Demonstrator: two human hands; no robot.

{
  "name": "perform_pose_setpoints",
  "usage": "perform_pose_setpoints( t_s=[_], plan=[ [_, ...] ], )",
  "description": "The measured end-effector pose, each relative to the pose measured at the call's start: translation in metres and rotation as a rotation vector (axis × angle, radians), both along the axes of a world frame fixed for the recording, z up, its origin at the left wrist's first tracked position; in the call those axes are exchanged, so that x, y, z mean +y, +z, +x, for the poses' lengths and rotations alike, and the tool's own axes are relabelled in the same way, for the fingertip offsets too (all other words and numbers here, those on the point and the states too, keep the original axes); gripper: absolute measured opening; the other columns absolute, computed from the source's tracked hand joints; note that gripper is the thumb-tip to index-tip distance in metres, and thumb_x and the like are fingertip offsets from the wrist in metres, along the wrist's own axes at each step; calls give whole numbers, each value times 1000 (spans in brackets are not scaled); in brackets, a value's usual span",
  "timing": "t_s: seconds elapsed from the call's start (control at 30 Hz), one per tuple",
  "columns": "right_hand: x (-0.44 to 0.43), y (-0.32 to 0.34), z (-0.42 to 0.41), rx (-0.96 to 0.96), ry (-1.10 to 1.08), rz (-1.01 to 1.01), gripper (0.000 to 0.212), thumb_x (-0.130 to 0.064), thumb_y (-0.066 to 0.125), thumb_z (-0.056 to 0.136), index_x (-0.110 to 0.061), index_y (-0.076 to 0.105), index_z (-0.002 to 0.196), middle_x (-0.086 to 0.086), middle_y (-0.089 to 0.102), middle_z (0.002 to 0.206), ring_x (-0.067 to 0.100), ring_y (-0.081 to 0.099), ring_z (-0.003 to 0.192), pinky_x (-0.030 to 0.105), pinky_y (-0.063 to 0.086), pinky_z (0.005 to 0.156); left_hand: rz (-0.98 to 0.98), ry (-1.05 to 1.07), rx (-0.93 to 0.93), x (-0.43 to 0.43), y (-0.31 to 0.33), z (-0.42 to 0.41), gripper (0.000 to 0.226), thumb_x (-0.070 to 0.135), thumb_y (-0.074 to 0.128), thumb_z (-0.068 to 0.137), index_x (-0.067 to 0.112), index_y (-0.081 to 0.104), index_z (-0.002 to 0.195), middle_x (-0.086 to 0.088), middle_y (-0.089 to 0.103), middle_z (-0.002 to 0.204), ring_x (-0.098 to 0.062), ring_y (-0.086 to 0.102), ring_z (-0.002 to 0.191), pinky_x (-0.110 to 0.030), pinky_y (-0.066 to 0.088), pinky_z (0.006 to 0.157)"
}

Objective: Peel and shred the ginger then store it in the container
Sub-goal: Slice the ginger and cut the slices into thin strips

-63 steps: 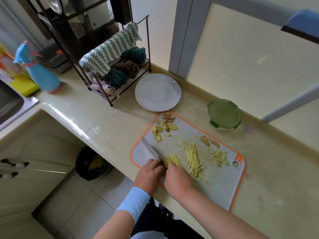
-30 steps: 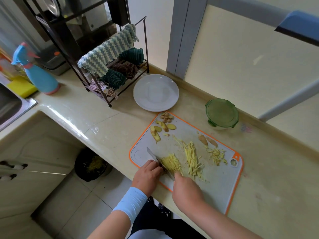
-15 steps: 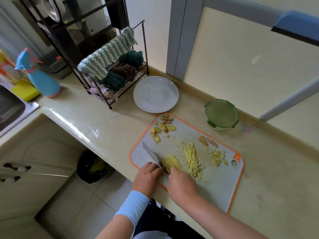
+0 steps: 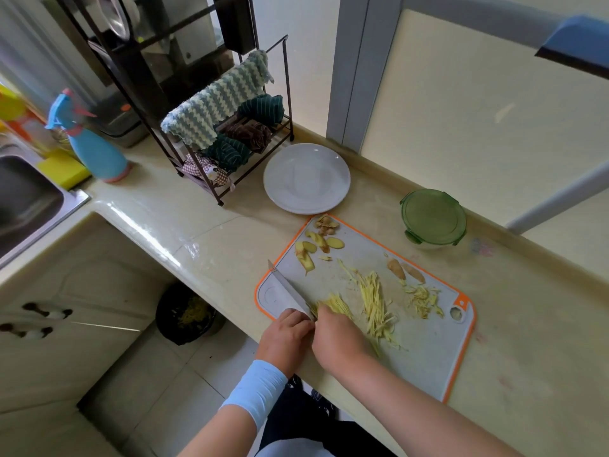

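Head camera looks steeply down over counter (image 4: pixel 230 245)

We see beige counter (image 4: pixel 184 232) w/ cutting board (image 4: pixel 425 351) at front edge, plate (image 4: pixel 306 178) just behind it, green-lid container (image 4: pixel 433 216) right by wall, cloth rack (image 4: pixel 287 94), spray bottle (image 4: pixel 95 150) + sponge (image 4: pixel 62 168) far left.

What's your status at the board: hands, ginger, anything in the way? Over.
Right hand grips knife, left hand curled on ginger by the blade. Shreds piled on board; container lidded. Nothing in the way.
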State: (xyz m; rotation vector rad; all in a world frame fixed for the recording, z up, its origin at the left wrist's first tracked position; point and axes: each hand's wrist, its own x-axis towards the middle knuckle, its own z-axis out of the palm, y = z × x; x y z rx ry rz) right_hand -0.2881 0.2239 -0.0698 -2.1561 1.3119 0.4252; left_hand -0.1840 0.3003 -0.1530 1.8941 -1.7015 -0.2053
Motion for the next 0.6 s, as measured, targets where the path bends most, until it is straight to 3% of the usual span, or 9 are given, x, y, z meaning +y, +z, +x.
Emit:
perform_pose_setpoints(
  t_s=[0.1,0.17,0.27,0.47,0.6],
  plan=[
    [3,1,-12,1,21,-39,16,-19,44,99,-18,46,114,8,65,109,27,66,100,35,52,73,26,3,12,-1,-4,1,14,9,77,74,21,74,79,7,64,81,-12,54,79,-23,51,64],
    [9,2,-26,11,41,-58,15,-21,45,100,-18,46,114,6,65,107,25,66,98,33,47,69,19,-1,5,0,-7,2,10,15,68,80,22,74,80,7,64,82,-11,53,81,-25,52,63],
    [17,6,-46,26,55,-53,26,-16,42,99,-16,45,126,6,65,110,25,65,101,34,49,73,16,4,2,-1,-8,2,20,20,54,84,22,74,80,8,64,82,-11,52,81,-24,51,63],
    [10,5,-24,28,40,-6,17,-24,46,100,-16,48,114,7,64,110,27,64,102,34,47,73,64,24,18,-1,-4,1,19,22,53,80,25,71,75,10,61,80,-13,55,77,-25,50,52],
    [4,6,-4,26,11,1,20,-13,45,96,-17,48,115,7,64,113,28,64,103,36,53,79,73,40,8,-3,0,-2,20,20,52,79,21,68,68,6,58,74,-14,54,73,-28,50,49]
  ],
)
